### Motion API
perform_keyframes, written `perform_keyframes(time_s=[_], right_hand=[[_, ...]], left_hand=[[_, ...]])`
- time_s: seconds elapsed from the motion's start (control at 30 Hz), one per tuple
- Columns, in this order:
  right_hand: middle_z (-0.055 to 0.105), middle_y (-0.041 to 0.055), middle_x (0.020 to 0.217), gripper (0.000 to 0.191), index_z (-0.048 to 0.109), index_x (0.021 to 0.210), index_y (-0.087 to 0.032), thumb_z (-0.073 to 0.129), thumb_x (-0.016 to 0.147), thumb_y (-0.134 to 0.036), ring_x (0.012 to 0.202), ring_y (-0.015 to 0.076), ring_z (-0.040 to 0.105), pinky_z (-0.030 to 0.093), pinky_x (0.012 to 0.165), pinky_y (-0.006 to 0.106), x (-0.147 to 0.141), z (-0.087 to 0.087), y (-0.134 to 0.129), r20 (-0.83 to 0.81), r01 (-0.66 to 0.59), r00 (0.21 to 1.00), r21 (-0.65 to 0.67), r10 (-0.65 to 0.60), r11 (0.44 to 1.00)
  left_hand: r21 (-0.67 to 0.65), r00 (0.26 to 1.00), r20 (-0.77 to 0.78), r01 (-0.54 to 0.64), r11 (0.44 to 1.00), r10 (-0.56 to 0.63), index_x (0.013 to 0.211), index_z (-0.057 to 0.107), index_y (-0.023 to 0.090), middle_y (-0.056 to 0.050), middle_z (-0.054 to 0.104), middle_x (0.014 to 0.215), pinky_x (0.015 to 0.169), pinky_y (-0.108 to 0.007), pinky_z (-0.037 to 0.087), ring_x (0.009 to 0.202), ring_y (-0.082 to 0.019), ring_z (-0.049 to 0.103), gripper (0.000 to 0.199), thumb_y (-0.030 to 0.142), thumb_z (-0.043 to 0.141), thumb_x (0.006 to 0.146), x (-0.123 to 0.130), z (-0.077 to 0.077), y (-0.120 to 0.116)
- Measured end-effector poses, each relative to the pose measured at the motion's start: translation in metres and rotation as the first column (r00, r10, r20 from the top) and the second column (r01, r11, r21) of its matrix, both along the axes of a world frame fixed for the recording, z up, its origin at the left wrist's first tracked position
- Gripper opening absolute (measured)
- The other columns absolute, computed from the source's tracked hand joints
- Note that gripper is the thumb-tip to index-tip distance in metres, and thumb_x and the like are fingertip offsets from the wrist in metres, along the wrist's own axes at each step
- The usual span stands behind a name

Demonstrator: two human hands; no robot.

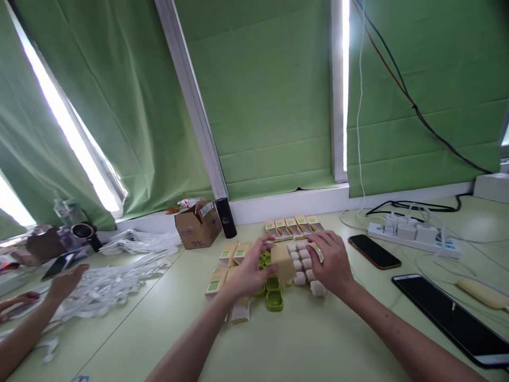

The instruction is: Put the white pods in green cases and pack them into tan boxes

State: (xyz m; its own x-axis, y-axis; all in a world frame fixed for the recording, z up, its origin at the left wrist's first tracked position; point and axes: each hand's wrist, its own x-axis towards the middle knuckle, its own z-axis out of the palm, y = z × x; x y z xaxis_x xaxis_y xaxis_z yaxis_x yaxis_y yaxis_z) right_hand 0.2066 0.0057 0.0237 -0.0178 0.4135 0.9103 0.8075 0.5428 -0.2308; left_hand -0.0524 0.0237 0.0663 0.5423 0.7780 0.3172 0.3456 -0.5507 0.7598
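Note:
My left hand (251,271) holds a small tan cardboard box (282,262) between thumb and fingers, above the middle of the table. Close to its right, my right hand (329,261) has its fingers curled round a small item with yellow on it, mostly hidden. Green square cups (274,300) stand in rows below the box. White rolled pieces (317,288) lie in rows beside and under my right hand. Small boxes with green labels (213,286) are grouped left of my left hand, and a row of similar boxes (294,228) stands behind.
An open brown carton (198,225) and a black cylinder (226,217) stand at the back. A phone (374,251), a tablet (453,318) and a power strip (413,239) with cables lie right. At left, another person's hands (67,280) are near white straps (103,281).

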Motion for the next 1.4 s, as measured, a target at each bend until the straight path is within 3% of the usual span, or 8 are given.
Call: perform_keyframes(time_s=[0.1,0.23,0.4,0.6,0.83,1.03,1.17,1.4], right_hand=[[0.075,0.0098,0.105,0.023,0.068,0.115,-0.019,0.054,0.098,-0.015,0.101,0.0287,0.062,0.049,0.089,0.047,0.007,0.005,0.000,0.026,-0.063,0.998,-0.053,0.064,0.997],[0.073,0.0089,0.099,0.028,0.071,0.108,-0.018,0.052,0.093,-0.006,0.097,0.0270,0.059,0.047,0.085,0.043,0.013,-0.007,-0.011,0.183,-0.215,0.955,-0.116,0.234,0.970],[0.064,0.0080,0.092,0.033,0.073,0.087,-0.021,0.051,0.077,0.002,0.095,0.0271,0.052,0.042,0.080,0.042,0.014,-0.020,-0.032,0.307,-0.248,0.903,-0.198,0.300,0.948],[0.059,0.0059,0.083,0.025,0.062,0.072,-0.019,0.050,0.073,0.003,0.089,0.0244,0.049,0.040,0.078,0.041,0.008,-0.021,-0.036,0.271,-0.294,0.896,-0.231,0.351,0.928],[0.063,0.0066,0.089,0.028,0.066,0.078,-0.020,0.050,0.071,0.003,0.094,0.0257,0.052,0.042,0.079,0.041,0.009,-0.022,-0.035,0.253,-0.280,0.907,-0.238,0.337,0.930],[0.059,0.0028,0.075,0.027,0.058,0.068,-0.023,0.048,0.076,0.001,0.082,0.0224,0.053,0.045,0.076,0.041,0.006,-0.013,-0.043,0.204,-0.445,0.851,-0.209,0.484,0.871],[0.060,0.0040,0.078,0.024,0.058,0.070,-0.023,0.050,0.076,-0.001,0.082,0.0228,0.052,0.044,0.073,0.040,0.006,-0.014,-0.041,0.187,-0.400,0.888,-0.136,0.420,0.906],[0.061,0.0064,0.087,0.025,0.062,0.080,-0.021,0.050,0.075,0.000,0.089,0.0252,0.052,0.044,0.075,0.041,0.004,-0.020,-0.039,0.267,-0.314,0.900,-0.146,0.343,0.938]], left_hand=[[0.036,0.991,-0.106,0.090,0.995,-0.085,0.151,0.041,0.029,-0.012,0.055,0.147,0.118,-0.051,0.042,0.140,-0.031,0.050,0.074,0.016,0.071,0.085,0.006,-0.016,-0.029],[0.111,0.964,-0.225,0.173,0.979,-0.145,0.141,0.047,0.025,-0.012,0.056,0.144,0.120,-0.055,0.037,0.137,-0.033,0.048,0.069,0.011,0.069,0.078,0.012,-0.031,-0.044],[0.158,0.949,-0.262,0.223,0.962,-0.177,0.139,0.045,0.024,-0.013,0.057,0.143,0.121,-0.058,0.032,0.133,-0.034,0.050,0.065,0.013,0.065,0.078,0.013,-0.040,-0.045],[0.238,0.956,-0.260,0.202,0.950,-0.138,0.146,0.042,0.025,-0.013,0.053,0.143,0.118,-0.057,0.036,0.137,-0.034,0.044,0.071,0.014,0.065,0.080,0.007,-0.043,-0.044],[0.262,0.964,-0.247,0.167,0.951,-0.102,0.150,0.041,0.027,-0.013,0.051,0.146,0.120,-0.060,0.033,0.146,-0.036,0.033,0.079,0.009,0.065,0.077,0.003,-0.046,-0.043],[0.259,0.967,-0.214,0.194,0.946,-0.140,0.144,0.046,0.029,-0.011,0.057,0.140,0.119,-0.061,0.036,0.143,-0.034,0.038,0.070,0.006,0.061,0.079,0.006,-0.050,-0.043],[0.258,0.973,-0.184,0.183,0.949,-0.138,0.148,0.044,0.027,-0.014,0.053,0.144,0.120,-0.062,0.035,0.146,-0.035,0.035,0.076,0.005,0.059,0.077,0.007,-0.045,-0.046],[0.241,0.949,-0.173,0.299,0.923,-0.262,0.153,0.036,0.028,-0.013,0.048,0.150,0.121,-0.063,0.032,0.144,-0.038,0.033,0.086,0.016,0.068,0.074,0.006,-0.044,-0.045]])
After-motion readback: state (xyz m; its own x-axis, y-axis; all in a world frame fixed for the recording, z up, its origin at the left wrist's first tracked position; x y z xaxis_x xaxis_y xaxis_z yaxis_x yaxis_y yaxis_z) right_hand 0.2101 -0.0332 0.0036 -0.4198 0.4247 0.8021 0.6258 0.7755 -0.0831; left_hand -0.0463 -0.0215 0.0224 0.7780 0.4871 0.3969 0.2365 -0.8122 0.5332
